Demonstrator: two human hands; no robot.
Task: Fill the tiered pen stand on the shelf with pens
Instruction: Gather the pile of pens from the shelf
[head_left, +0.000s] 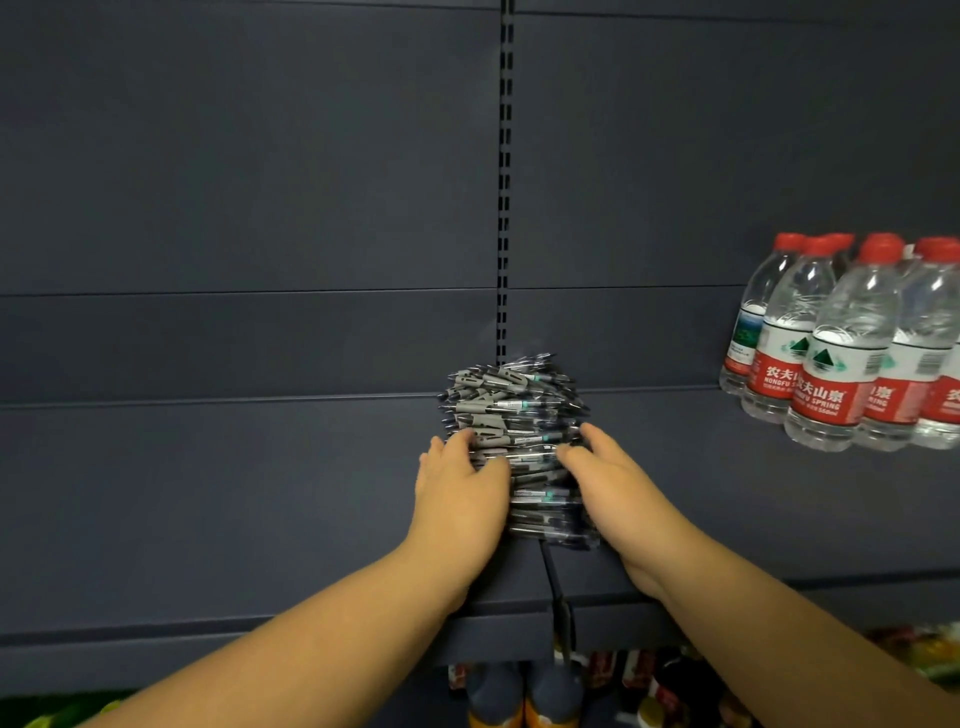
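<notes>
The tiered pen stand (519, 405) stands in the middle of the dark shelf (208, 493), packed with several rows of grey-capped clear pens lying crosswise. The stand's own frame is mostly hidden by the pens. My left hand (460, 493) rests against the stand's left side, its fingers curled onto the pen ends. On the right side, my right hand (608, 478) does the same, fingers reaching onto the pens. Both forearms stretch up from the bottom of the view.
Several clear water bottles (831, 353) with red caps and red labels stand at the right on the same shelf. Below the shelf edge (311, 644) are dark-capped bottles (524, 696) and colourful packets. A slotted upright (503, 182) runs up the back panel.
</notes>
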